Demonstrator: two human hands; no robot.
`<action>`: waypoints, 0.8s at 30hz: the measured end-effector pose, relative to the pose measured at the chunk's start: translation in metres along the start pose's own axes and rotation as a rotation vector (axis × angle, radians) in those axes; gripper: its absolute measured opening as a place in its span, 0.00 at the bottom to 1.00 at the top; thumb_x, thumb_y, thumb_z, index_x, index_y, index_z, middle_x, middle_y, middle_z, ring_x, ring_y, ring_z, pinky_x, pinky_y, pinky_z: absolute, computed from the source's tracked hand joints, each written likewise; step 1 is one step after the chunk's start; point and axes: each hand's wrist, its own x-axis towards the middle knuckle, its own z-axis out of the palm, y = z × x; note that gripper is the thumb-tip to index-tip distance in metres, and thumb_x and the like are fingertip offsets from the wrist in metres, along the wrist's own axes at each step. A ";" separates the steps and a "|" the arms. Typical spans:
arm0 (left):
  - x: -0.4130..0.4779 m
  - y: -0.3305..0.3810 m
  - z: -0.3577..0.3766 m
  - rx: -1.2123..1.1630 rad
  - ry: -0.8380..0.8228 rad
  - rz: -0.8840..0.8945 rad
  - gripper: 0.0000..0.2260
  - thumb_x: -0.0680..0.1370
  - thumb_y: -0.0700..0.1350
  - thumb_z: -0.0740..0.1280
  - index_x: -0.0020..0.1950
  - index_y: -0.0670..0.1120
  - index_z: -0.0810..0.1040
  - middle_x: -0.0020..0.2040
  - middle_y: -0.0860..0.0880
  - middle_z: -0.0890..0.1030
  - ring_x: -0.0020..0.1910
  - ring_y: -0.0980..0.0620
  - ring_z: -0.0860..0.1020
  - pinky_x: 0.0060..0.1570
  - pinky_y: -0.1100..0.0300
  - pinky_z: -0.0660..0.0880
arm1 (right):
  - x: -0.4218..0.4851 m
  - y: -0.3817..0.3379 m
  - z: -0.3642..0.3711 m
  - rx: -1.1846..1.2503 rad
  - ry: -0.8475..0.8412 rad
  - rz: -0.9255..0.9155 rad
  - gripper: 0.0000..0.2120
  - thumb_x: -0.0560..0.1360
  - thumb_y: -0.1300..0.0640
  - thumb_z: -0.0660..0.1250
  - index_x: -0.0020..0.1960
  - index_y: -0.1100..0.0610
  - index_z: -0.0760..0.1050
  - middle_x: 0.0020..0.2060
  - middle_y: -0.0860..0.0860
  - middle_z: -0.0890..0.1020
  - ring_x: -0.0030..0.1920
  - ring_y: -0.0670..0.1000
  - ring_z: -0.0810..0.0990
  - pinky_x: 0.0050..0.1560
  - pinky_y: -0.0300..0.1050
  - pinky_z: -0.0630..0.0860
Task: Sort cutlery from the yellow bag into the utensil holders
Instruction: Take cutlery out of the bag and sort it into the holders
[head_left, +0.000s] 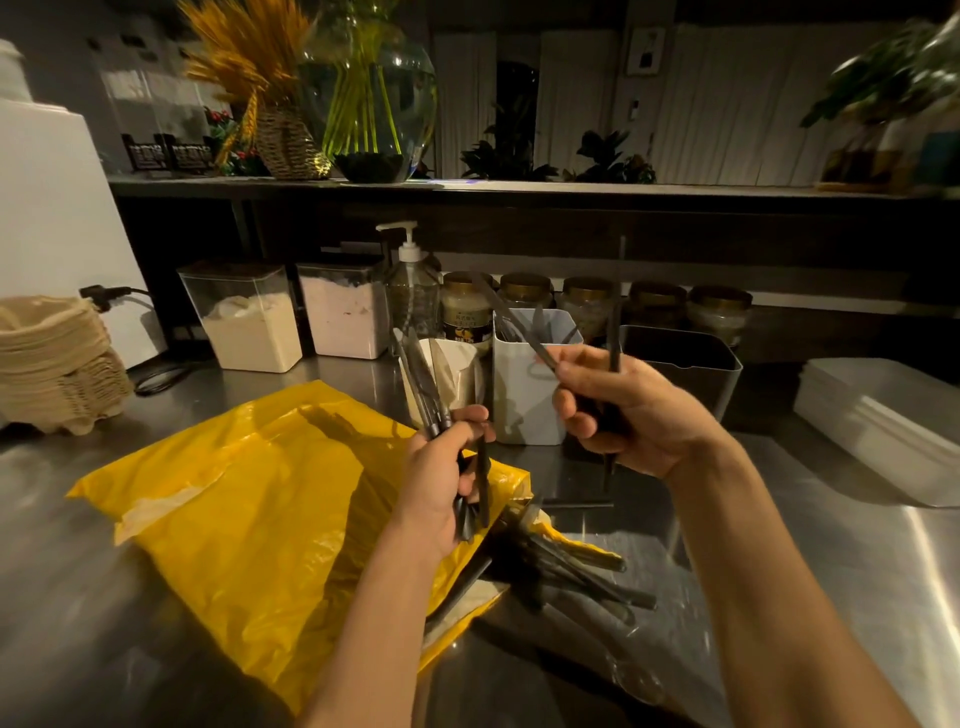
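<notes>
Left hand (447, 467): fingers curled round a bundle of dark knives (421, 374), blades up, above the bag's mouth. Right hand (623, 410): clamped on one knife (514, 317), tilted up-left in front of the white holder (524, 405), plus a thin upright rod (615, 322). Yellow bag (249, 493) lies flat on the steel surface (857, 571). Loose cutlery (571, 571) spills from its open end. Dark holder (719, 387) just beside the white one; cream cup (460, 364) behind the left hand.
</notes>
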 end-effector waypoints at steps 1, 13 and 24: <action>0.000 0.000 0.000 -0.001 -0.004 0.000 0.08 0.80 0.38 0.64 0.45 0.46 0.82 0.33 0.49 0.81 0.22 0.56 0.63 0.27 0.60 0.57 | 0.002 0.003 0.001 -0.041 0.001 0.018 0.18 0.77 0.56 0.68 0.64 0.63 0.73 0.37 0.54 0.80 0.31 0.48 0.77 0.26 0.39 0.60; -0.001 -0.001 0.000 -0.036 -0.104 -0.025 0.06 0.80 0.36 0.66 0.48 0.46 0.76 0.34 0.47 0.80 0.19 0.56 0.64 0.19 0.65 0.59 | 0.027 0.035 0.036 -0.085 0.259 0.217 0.08 0.81 0.61 0.62 0.43 0.57 0.69 0.31 0.51 0.71 0.24 0.47 0.64 0.27 0.43 0.63; -0.008 -0.001 0.000 0.032 -0.204 0.003 0.06 0.79 0.35 0.66 0.45 0.44 0.72 0.27 0.50 0.66 0.19 0.58 0.63 0.20 0.65 0.57 | 0.024 0.040 0.040 -0.245 0.221 0.101 0.13 0.77 0.52 0.73 0.48 0.63 0.81 0.29 0.49 0.74 0.28 0.48 0.69 0.25 0.39 0.64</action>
